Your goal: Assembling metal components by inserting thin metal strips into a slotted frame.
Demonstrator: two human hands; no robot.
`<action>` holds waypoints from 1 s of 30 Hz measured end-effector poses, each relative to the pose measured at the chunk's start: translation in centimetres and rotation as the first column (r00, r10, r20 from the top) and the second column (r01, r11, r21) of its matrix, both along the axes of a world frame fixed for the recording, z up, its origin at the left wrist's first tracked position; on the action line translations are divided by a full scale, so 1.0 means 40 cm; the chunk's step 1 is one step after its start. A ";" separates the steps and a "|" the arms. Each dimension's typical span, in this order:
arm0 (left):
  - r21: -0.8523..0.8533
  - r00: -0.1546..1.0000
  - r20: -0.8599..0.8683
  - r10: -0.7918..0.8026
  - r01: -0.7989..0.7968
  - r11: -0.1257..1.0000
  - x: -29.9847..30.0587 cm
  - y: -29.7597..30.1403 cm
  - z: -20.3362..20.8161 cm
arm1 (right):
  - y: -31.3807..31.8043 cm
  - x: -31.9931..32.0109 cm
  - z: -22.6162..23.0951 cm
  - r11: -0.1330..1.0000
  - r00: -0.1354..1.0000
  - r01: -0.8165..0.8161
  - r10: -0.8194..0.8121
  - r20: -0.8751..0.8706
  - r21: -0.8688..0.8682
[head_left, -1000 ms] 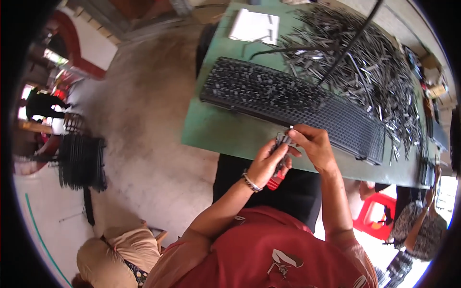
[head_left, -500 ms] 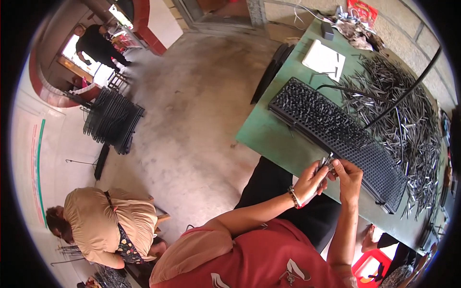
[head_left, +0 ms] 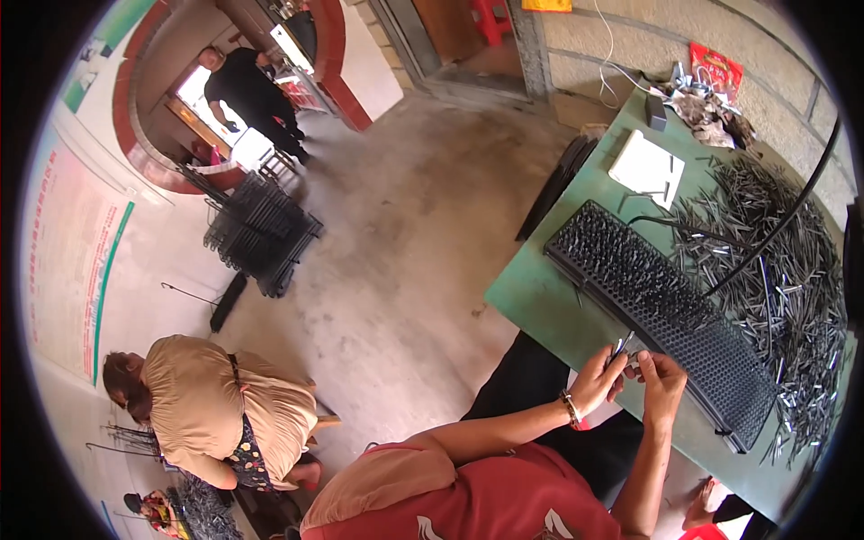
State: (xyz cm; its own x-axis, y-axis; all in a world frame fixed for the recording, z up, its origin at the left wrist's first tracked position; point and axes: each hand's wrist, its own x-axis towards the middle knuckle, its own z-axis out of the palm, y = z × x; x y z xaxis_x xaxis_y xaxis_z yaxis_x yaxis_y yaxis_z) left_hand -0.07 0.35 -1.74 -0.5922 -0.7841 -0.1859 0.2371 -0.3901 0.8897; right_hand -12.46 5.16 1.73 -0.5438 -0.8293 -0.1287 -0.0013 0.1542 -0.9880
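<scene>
My left hand [head_left: 598, 378] is closed round a few short, thin dark rods [head_left: 623, 342], their tips poking up past the fingers. Close against it, my right hand [head_left: 663, 382] has its thumb and fingers pinched together; what they hold is too small to make out. Both hands are over the near edge of the green table [head_left: 522, 286]. Just beyond them lies a long black tray [head_left: 711, 360] full of small holes. Upright rods crowd its far end, while the near end shows bare holes. A big heap of loose dark rods [head_left: 765, 243] spreads along the tray's right side.
A white board [head_left: 643, 166], a small black box [head_left: 655, 112] and a red packet [head_left: 717, 67] are at the table's far end. A black cable arches over the rods. At left, a person [head_left: 202, 405] sits bent over near stacked black racks [head_left: 265, 229]; another person [head_left: 252, 99] stands farther back.
The whole view has shifted, so most things appear farther right and lower. My hands stay close together near the tray, and the left one still holds the rods.
</scene>
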 end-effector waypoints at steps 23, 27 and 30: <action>-0.063 0.974 0.162 0.161 -0.152 0.986 0.024 0.050 0.003 | 0.001 0.033 -0.001 0.994 0.994 -0.110 0.110 0.024 -0.019; 0.008 0.975 0.118 0.186 -0.188 0.982 0.031 0.029 0.011 | 0.008 0.047 -0.002 0.996 0.996 -0.084 0.084 0.016 -0.007; 0.009 0.987 0.117 0.109 -0.111 0.994 0.044 0.018 0.039 | 0.006 0.049 0.005 0.999 0.999 -0.043 0.043 0.028 -0.001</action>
State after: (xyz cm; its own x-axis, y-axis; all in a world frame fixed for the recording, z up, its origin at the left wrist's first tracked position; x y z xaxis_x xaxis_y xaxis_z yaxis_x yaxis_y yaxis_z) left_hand 1.68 1.06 -0.19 -0.4765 -0.8397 -0.2605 0.1748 -0.3809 0.9079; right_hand -10.50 5.40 1.92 -0.5042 -0.8518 -0.1425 0.0194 0.1538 -0.9879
